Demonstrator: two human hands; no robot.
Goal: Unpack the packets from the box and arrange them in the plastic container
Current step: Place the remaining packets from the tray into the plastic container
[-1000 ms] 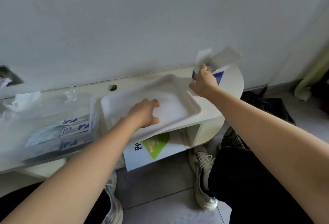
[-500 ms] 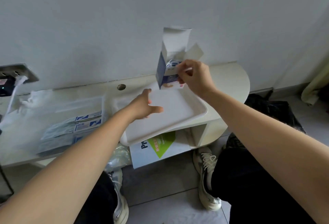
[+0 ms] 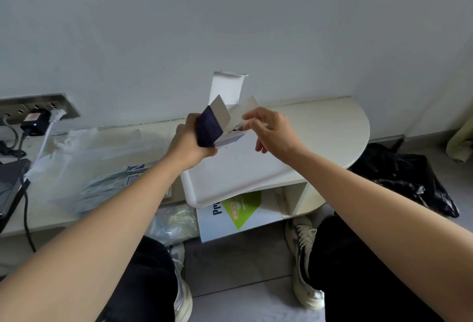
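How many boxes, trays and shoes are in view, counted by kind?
Boxes: 2, the small box with its flaps open, held by the left hand, and the white and green box under the shelf.
Trays: 1, the white tray.
Shoes: 2.
Total: 5.

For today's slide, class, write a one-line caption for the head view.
Left hand holds the open box above the white tray; right hand reaches into it.

Dark-blue box point(image 3: 208, 129), flaps open, above white plastic container point(image 3: 230, 168).
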